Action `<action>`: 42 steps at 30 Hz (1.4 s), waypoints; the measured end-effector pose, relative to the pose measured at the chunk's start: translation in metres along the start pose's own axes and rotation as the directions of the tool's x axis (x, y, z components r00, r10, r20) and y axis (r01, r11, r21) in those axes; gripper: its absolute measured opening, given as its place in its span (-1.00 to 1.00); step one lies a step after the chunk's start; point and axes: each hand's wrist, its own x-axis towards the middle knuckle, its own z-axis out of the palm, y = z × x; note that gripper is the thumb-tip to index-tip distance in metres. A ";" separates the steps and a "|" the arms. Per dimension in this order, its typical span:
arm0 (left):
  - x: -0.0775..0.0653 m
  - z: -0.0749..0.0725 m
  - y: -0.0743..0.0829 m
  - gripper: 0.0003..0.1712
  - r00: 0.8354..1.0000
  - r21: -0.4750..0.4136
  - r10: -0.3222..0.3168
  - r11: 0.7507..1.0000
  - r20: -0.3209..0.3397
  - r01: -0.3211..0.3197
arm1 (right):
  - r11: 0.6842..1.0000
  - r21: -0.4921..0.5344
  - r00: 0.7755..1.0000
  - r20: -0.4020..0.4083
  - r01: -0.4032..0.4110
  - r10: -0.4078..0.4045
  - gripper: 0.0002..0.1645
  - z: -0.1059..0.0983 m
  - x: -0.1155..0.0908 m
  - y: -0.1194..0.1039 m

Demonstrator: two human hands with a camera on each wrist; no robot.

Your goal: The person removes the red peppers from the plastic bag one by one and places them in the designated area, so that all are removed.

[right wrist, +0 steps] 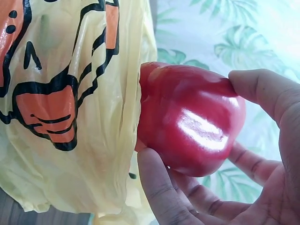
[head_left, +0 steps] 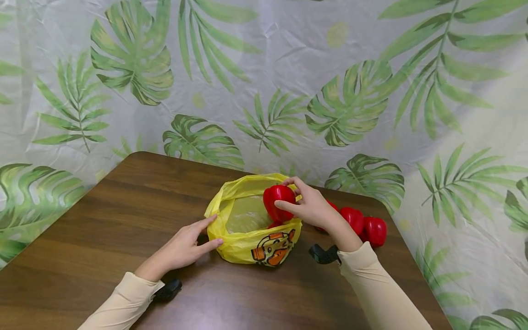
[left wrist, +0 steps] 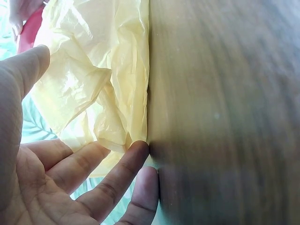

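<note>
A yellow plastic bag (head_left: 257,247) with an orange cartoon print stands with its mouth wide on the table. My right hand (head_left: 309,201) holds a red bell pepper (head_left: 277,200) over the right side of the bag's mouth, thumb on one side and fingers on the other. In the right wrist view the pepper (right wrist: 197,122) overlaps the bag's rim. Below it, a bit of another red thing (head_left: 274,225) shows inside the bag. My left hand (head_left: 185,243) touches the bag's left side, its fingers (left wrist: 119,176) extended and spread against the crinkled plastic.
Several more red bell peppers (head_left: 374,231) lie to the right of the bag, partly hidden behind my right forearm. The brown wooden table (head_left: 123,215) ends just behind the bag. A leaf-patterned curtain (head_left: 280,68) hangs beyond it.
</note>
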 end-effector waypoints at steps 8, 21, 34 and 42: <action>0.001 0.000 0.001 -0.06 1.000 -0.002 -0.006 1.000 0.010 0.006 | 1.000 0.011 1.000 -0.003 0.008 -0.008 -0.27 -0.002 -0.009 0.008; 0.000 -0.002 0.002 -0.08 1.000 -0.002 0.000 1.000 0.011 0.000 | 0.999 0.045 0.999 -0.043 0.007 -0.006 -0.25 -0.012 -0.028 0.017; 0.000 0.000 0.001 -0.07 1.000 0.007 0.003 1.000 0.009 -0.003 | 0.996 0.053 0.995 -0.063 -0.068 0.071 -0.23 -0.025 -0.051 0.027; 0.000 -0.001 0.001 -0.07 1.000 -0.006 -0.002 1.000 0.009 0.002 | 0.995 0.061 0.995 -0.064 -0.078 0.082 -0.23 -0.029 -0.062 0.037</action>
